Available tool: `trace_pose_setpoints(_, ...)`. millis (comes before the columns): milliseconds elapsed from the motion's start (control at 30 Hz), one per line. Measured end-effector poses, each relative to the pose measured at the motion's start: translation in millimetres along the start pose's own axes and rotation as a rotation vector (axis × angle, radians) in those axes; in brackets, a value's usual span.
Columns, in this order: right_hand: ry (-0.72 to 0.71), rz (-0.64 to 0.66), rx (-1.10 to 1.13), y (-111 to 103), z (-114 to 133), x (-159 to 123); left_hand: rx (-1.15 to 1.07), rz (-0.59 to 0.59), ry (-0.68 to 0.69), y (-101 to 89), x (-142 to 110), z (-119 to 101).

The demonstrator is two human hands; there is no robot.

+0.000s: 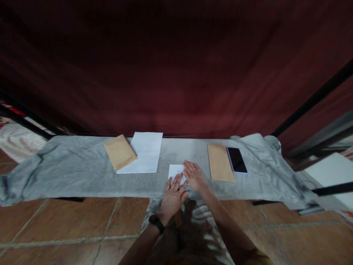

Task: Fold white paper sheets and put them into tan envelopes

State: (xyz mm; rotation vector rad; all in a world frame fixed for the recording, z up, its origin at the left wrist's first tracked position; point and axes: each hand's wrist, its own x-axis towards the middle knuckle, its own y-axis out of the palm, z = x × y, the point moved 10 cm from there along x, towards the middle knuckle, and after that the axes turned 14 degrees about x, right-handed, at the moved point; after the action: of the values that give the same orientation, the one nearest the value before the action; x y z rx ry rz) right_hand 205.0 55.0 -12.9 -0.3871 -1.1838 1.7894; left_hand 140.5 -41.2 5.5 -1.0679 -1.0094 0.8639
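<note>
**Small white paper (174, 170) pressed flat on the bench (74, 169)**

The small white paper lies at the middle of the bench, toward the near side, squarely in front of the person, where both arms reach it without stretching. The left hand (171, 198) is palm down, its fingers spread over the paper's near part; the right hand (194, 177) lies flat across its right side, fingers nearly straight and close together. Neither pinches anything. Two flat hands probably keep the paper from sliding and spread the pressure, useful on a soft grey cloth (187, 147) that gives underneath. Whether the paper is folded cannot be told, since the hands cover much of it.

To the left, a brown paper stack (120, 151) overlaps a large white sheet (147, 152), perhaps weighing it down. To the right lie a brown paper piece (220, 162) and, just beyond it, a phone (237, 160). Both sides seem arranged within reach, leaving the middle for the hands.
</note>
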Motion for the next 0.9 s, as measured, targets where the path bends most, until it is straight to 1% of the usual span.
trace_pose_setpoints(100,0.045,-0.028,0.029,-9,-3,-2,0.014,-0.009,0.007,-1.7,0,-1)
trace_pose_setpoints(167,0.049,-0.06,0.059,-14,0,-11,0.017,-0.004,0.015,-1.7,0,-2)
trace_pose_setpoints(233,0.015,-0.071,0.09,-16,8,-25,0.004,0.011,0.02,-0.6,0,-2)
trace_pose_setpoints(333,-0.058,-0.047,0.114,-14,24,-51,-0.048,0.04,0.025,2.4,-1,-1)
trace_pose_setpoints(433,-0.071,-0.056,0.089,-14,31,-71,-0.112,0.06,0.017,7.1,0,3)
trace_pose_setpoints(500,-0.071,-0.066,0.071,-15,33,-77,-0.136,0.076,-0.013,12.4,3,9)
trace_pose_setpoints(600,-0.068,-0.073,0.056,-16,34,-78,-0.129,0.106,-0.078,23.2,11,23)
trace_pose_setpoints(767,-0.064,-0.077,0.045,-17,34,-77,-0.078,0.146,-0.154,41.8,34,51)
trace_pose_setpoints(900,-0.059,-0.084,0.041,-16,33,-78,-0.047,0.14,-0.191,49.3,51,68)
